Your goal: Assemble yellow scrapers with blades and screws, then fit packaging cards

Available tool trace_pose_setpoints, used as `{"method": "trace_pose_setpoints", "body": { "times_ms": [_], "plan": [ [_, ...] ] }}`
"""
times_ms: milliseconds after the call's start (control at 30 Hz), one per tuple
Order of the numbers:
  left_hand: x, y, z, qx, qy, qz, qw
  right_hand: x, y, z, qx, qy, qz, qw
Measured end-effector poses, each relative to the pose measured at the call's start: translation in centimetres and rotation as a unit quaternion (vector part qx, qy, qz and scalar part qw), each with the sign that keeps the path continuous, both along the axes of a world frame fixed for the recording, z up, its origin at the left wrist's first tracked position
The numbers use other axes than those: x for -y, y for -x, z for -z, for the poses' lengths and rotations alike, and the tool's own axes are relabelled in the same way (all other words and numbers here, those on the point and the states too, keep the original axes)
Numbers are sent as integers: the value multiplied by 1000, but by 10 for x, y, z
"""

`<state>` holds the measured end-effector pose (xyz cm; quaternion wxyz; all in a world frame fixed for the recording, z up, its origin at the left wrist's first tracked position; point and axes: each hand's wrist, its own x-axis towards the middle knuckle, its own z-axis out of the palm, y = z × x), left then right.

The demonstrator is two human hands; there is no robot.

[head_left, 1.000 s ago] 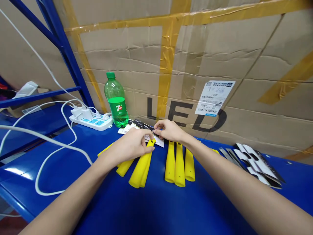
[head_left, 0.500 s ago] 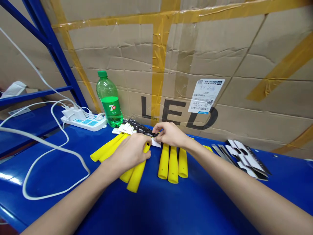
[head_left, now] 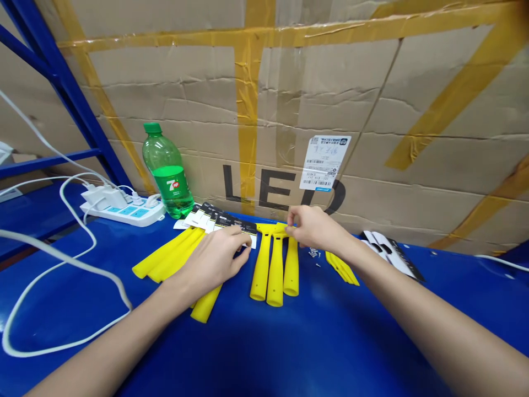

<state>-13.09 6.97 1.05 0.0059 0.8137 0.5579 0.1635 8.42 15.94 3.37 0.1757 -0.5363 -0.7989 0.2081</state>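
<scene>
Over a fan of yellow scraper handles (head_left: 161, 256), my left hand (head_left: 219, 253) hovers with thumb and fingers slightly apart, nothing visible between them. Printed black-and-white cards (head_left: 212, 218) lie across the tops of that group, close to its fingers. Several more yellow scraper handles (head_left: 275, 275) with T-shaped heads lie side by side between my hands. My right hand (head_left: 314, 227) is at their heads, its bent fingers closed around the head of the rightmost handle; the fingertips partly hide the contact. Small screws (head_left: 314, 252) lie just below that hand.
Thin yellow pieces (head_left: 342, 267) and more cards (head_left: 390, 253) lie under and beyond my right forearm. At the left stand a green soda bottle (head_left: 167, 176) and a white power strip (head_left: 128, 212) with looping cables. A taped cardboard box (head_left: 198, 77) rises behind the blue table (head_left: 268, 353).
My right hand has moved right, off the cards to the heads of the middle handles. My left hand's fingers have come away from the card. The view has shifted right.
</scene>
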Motion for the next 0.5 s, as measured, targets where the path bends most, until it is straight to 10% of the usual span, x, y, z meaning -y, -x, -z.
{"method": "trace_pose_setpoints", "body": {
  "times_ms": [200,500],
  "plan": [
    [-3,-24,-1,75,50,40,995,18,-20,24,-1,87,7,996],
    [-33,-47,4,73,76,-15,994,31,-36,38,-64,24,-31,997]
  ]
}}
